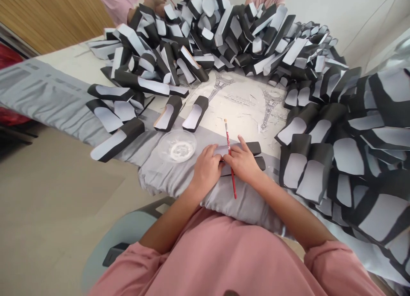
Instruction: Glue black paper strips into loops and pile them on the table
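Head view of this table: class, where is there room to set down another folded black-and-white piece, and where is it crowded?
Grey cloth shows between the clear dish and the left pieces; the printed Eiffel Tower sheet shows beyond the right hand, with scraps. Crowded: folded paper pieces heaped far and right.

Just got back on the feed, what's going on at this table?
A person's left hand and right hand hold black card pieces over a grey cushion, a red paintbrush beside the right hand. A clear dish of white paste sits nearby, and many more folded pieces are heaped around. A co-worker sits opposite.
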{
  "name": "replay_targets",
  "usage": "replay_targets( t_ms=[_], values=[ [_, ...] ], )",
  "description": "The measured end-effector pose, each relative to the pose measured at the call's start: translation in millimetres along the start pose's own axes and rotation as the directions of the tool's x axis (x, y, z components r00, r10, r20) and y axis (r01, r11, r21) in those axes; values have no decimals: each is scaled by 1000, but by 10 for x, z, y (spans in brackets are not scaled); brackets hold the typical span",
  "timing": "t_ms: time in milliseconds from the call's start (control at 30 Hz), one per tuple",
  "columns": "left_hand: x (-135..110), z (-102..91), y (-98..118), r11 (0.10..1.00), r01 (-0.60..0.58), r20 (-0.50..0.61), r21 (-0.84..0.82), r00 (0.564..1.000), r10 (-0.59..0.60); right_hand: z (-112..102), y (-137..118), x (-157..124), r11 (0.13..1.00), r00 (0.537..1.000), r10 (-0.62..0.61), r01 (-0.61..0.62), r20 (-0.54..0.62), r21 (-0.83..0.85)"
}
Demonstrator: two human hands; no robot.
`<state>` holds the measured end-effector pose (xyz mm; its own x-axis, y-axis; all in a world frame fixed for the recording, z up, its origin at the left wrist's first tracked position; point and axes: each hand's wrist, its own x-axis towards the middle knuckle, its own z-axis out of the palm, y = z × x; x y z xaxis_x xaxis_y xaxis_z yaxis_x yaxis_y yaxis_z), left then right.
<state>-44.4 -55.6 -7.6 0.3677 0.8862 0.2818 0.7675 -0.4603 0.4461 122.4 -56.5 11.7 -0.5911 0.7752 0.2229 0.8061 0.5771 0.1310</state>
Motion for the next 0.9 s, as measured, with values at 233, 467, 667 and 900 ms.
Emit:
replay_targets(
  t_ms=[233, 467, 667, 900],
  values=[
    [40, 18, 35, 993, -47, 76, 108, 996, 39, -28, 22, -54, 998, 999, -20, 22, 31, -56],
    [4, -6, 6, 982, -121, 63, 148, 992, 113, -115, 31, -104, 996, 998, -61, 63, 35, -62],
    [34, 118, -90, 968, -214, -2, 131, 976, 216, -119, 20, -93, 992, 996, -63, 70, 69, -103],
    [2, 49, -107, 967, -251, -142, 31, 957, 253, -360, -76, 1, 987, 990, -93, 106, 103, -122]
  ],
)
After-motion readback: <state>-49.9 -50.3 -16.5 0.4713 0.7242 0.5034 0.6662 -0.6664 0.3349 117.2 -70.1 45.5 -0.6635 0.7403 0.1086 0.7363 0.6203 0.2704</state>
